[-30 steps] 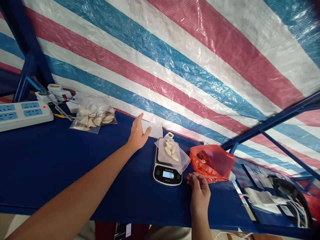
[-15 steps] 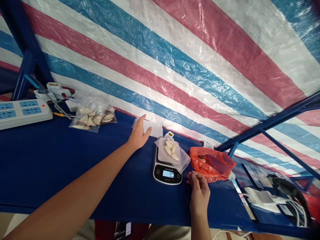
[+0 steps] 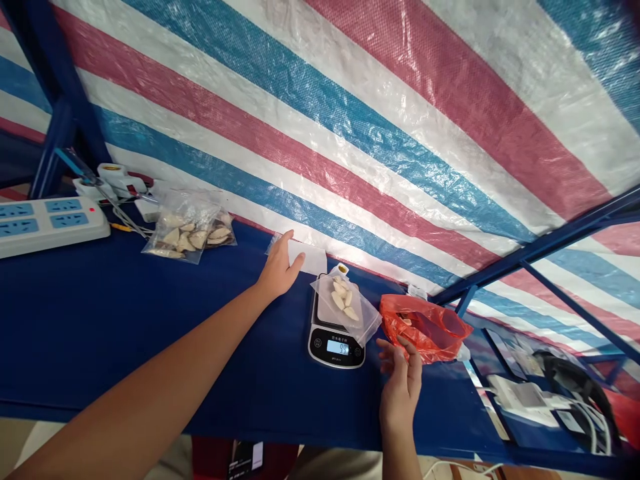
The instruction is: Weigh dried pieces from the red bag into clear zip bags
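My left hand (image 3: 279, 268) lies with fingers stretched out and thumb apart, by a white sheet (image 3: 309, 257) and a clear plastic edge at the back of the table. A digital kitchen scale (image 3: 337, 345) stands between my hands, its display lit with digits that look like 99. On its plate lies a clear zip bag (image 3: 369, 321) with several pale dried slices (image 3: 343, 293), inside or on top, I cannot tell. My right hand (image 3: 400, 383) is just right of the scale, in front of a red plastic bag (image 3: 425, 327); its fingers are apart and appear to hold nothing.
Two clear bags of pale slices (image 3: 186, 233) lie at the back left, beside cables and a white power strip (image 3: 60, 223). Striped sheeting (image 3: 310, 133) hangs behind the blue table (image 3: 215, 373). At the right are a white charger (image 3: 525, 393) and cables.
The fingers of my right hand have spread from a closed pose and reach slightly toward the red bag. My left hand and the scale have stayed in place.
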Demonstrator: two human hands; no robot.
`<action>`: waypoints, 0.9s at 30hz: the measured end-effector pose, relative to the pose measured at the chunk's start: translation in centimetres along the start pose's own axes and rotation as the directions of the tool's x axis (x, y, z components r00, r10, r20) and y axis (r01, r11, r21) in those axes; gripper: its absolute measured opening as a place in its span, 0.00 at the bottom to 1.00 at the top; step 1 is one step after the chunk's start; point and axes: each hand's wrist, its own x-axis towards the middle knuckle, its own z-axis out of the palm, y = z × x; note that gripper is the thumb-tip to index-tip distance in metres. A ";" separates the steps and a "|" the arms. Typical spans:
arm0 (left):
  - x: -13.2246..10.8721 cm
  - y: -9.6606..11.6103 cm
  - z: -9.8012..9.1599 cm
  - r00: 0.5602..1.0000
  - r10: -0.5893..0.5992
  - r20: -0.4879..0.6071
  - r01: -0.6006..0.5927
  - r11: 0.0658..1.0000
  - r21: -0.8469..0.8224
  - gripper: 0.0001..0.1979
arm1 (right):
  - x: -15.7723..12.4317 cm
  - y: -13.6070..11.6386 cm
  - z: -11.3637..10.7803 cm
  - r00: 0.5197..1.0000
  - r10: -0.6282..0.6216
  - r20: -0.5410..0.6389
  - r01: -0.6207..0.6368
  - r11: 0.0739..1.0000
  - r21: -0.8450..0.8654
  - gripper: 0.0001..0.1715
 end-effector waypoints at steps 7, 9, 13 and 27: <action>0.0 0.2 -0.1 1.000 -0.015 -0.010 0.015 1.000 -0.026 0.32 | 3.6 -6.4 4.0 0.961 -0.140 0.239 0.221 0.908 -0.355 0.23; 0.0 0.2 -0.2 1.000 -0.017 -0.010 0.017 0.999 -0.030 0.31 | 4.6 -9.5 4.7 0.924 -0.256 0.284 0.360 0.830 -0.426 0.23; 0.1 0.0 -0.4 0.999 -0.033 -0.027 0.031 0.999 -0.043 0.30 | 5.9 -16.3 5.2 0.743 -0.443 0.501 0.665 0.572 -0.481 0.18; 0.3 -0.3 -0.3 0.999 -0.025 -0.049 0.021 0.996 -0.081 0.24 | 6.5 -19.6 5.5 0.702 -0.314 0.640 0.689 0.526 -0.498 0.14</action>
